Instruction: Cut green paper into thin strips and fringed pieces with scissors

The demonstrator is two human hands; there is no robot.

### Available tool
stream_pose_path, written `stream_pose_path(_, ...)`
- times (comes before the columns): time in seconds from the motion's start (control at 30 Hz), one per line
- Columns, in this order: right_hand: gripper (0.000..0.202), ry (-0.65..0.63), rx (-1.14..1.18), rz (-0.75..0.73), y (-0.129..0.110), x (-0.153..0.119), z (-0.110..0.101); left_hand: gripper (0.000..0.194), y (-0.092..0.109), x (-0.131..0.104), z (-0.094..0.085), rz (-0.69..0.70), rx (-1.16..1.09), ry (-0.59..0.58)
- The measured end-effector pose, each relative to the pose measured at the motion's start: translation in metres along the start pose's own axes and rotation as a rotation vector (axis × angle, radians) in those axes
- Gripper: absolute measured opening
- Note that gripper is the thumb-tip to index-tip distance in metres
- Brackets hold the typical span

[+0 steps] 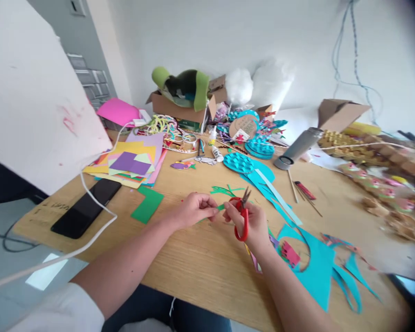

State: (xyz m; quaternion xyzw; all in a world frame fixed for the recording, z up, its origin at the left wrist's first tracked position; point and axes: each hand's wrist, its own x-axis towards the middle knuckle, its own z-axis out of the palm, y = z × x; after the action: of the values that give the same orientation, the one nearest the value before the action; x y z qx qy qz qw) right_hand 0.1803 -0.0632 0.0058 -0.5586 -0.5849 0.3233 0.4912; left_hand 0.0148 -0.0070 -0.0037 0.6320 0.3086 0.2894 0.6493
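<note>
Over the middle of the wooden table, my left hand [199, 208] pinches one end of a small green paper piece [221, 207]. My right hand [251, 221] is closed on red-handled scissors [242, 223], whose blades point up and away from me. Its thumb and finger also touch the other end of the green piece. Thin green strips [224, 189] lie just beyond my hands. To the left of my left hand rests a larger green paper piece [148, 204] with a notch in it.
A black phone [86, 207] with a white cable crossing it lies at left, near stacked colored paper [127, 159]. Cut blue sheets [316, 265] lie by my right forearm. A metal bottle [299, 147], glue bottles [216, 153] and a cardboard box [178, 108] stand or lie farther back.
</note>
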Motion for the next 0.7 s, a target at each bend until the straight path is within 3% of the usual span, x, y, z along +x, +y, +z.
stream_pose_path(0.13,0.022,0.083,-0.197,-0.213,0.011,-0.002,0.002,0.014,-0.003,0.002,0.002,0.028,0.103,0.046)
stream_pose_path(0.23,0.017,0.122,-0.352,-0.412,0.018,-0.003,0.002,0.009,-0.004,0.001,0.003,0.133,0.345,0.123)
stream_pose_path(0.37,0.019,0.175,-0.474,-0.574,0.019,-0.001,-0.001,0.009,-0.004,0.0,0.003,0.26,0.504,0.134)
stream_pose_path(0.57,0.016,0.165,-0.49,-0.563,0.023,-0.001,-0.003,0.012,-0.005,0.0,0.0,0.281,0.466,0.113)
stream_pose_path(0.7,0.012,0.146,-0.448,-0.448,0.029,-0.002,-0.005,0.016,-0.007,0.001,0.001,0.233,0.33,0.106)
